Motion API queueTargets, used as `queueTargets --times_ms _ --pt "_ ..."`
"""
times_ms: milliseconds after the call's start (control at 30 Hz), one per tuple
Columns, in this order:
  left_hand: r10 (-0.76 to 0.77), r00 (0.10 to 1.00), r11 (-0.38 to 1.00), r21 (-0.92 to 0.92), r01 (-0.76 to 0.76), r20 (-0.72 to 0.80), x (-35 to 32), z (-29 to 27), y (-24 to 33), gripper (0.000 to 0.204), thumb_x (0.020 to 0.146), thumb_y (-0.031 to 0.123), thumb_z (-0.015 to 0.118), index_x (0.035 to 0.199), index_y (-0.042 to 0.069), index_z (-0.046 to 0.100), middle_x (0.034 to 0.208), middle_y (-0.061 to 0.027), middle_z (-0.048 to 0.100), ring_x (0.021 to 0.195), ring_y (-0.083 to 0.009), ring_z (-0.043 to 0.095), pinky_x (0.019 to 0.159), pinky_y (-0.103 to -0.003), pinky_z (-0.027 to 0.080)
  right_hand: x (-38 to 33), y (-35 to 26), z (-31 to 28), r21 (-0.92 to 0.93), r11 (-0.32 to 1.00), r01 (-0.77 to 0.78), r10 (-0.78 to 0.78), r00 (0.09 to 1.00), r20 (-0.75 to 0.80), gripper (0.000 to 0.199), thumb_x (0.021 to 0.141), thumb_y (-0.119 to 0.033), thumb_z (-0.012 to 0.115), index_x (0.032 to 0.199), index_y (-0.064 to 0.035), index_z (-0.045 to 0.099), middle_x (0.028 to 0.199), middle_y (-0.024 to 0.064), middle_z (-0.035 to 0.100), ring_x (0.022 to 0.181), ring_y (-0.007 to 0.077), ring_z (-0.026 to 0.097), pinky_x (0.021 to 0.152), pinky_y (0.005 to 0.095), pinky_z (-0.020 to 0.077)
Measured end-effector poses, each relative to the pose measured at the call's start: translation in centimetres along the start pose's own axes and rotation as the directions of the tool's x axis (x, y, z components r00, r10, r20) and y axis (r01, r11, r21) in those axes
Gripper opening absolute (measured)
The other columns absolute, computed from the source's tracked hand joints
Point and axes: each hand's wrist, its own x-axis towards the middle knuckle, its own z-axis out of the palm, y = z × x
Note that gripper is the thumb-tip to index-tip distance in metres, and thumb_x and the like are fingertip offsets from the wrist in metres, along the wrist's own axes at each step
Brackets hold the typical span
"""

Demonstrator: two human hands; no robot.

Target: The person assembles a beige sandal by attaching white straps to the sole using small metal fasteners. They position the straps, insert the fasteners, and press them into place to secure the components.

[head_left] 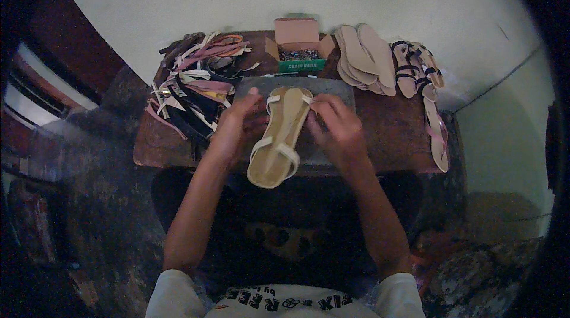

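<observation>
A tan sandal sole with white straps (284, 123) lies sole-up or insole-up, I cannot tell which, over a dark grey slab, its near end reaching past the table's front edge. My right hand (339, 125) is closed at the sandal's far right edge, fingertips pinching the white strap end there. Beside the sandal's left edge is my left hand (238, 119), thumb raised and fingers apart; its fingertips are dim and reach toward the sandal's side. One white strap crosses the far part, and another loops around the near part.
The grey slab (341, 93) rests on a brown wooden table (389, 140). A heap of loose straps (199, 89) covers the left. Behind stands an open green box of small nails (301, 64). Right of it lie stacked beige soles (363, 57) and several strapped sandals (408, 68).
</observation>
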Motion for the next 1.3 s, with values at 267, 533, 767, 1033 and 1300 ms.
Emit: queueTargets --times_ms 267,533,767,1033,1300 --pt "0.022 0.994 0.991 0.131 -0.036 0.107 -0.3 0.6 -0.7 0.047 0.092 0.037 0.066 0.121 0.001 0.058 0.108 -0.0093 0.067 0.093 -0.0196 0.066 0.082 -0.034 0.053 -0.7 0.0 1.1 0.034 0.997 0.063 -0.066 0.994 0.090 0.024 0.077 -0.001 0.071 0.099 -0.0031 0.062 0.107 0.0134 0.062 0.092 0.0307 0.066 0.076 0.0368 0.0571" --pt "0.021 0.991 0.995 0.091 -0.033 0.131 -0.8 0.8 -0.9 0.040 0.086 0.027 0.075 0.114 0.002 0.062 0.100 -0.0083 0.069 0.087 -0.0194 0.068 0.077 -0.035 0.056 -0.8 -0.6 1.2 0.078 0.983 0.163 -0.168 0.984 0.063 0.023 0.079 -0.002 0.069 0.101 -0.0034 0.063 0.107 0.0147 0.063 0.094 0.0313 0.066 0.077 0.0383 0.0575" --pt "0.121 0.987 0.980 0.146 -0.136 0.107 -0.8 1.0 -1.0 0.037 0.084 0.021 0.077 0.112 0.001 0.063 0.101 -0.0087 0.070 0.089 -0.0195 0.068 0.080 -0.037 0.055 -0.5 -0.9 1.0 0.119 0.981 0.150 -0.158 0.985 0.061 0.019 0.078 -0.002 0.069 0.097 -0.0025 0.064 0.106 0.0137 0.064 0.093 0.0305 0.066 0.077 0.0374 0.0572" --pt "0.170 0.971 0.967 0.162 -0.197 0.167 -1.1 1.0 -1.0 0.034 0.081 0.022 0.078 0.107 0.003 0.069 0.099 -0.0062 0.071 0.088 -0.0156 0.067 0.079 -0.032 0.052 -0.2 -0.9 0.5 0.139 0.984 0.111 -0.121 0.991 0.061 0.018 0.077 -0.001 0.069 0.094 -0.0014 0.064 0.104 0.0136 0.064 0.094 0.0306 0.066 0.080 0.0379 0.0562" --pt "0.189 0.969 0.960 0.180 -0.216 0.157 -1.3 1.3 -0.7 0.034 0.083 0.012 0.075 0.112 -0.001 0.064 0.102 -0.0095 0.070 0.089 -0.0197 0.069 0.080 -0.037 0.056 -0.1 -0.6 0.8 0.171 0.980 0.098 -0.105 0.994 0.036 0.019 0.074 0.005 0.073 0.091 -0.0003 0.065 0.105 0.0135 0.066 0.094 0.0300 0.067 0.081 0.0368 0.0554"
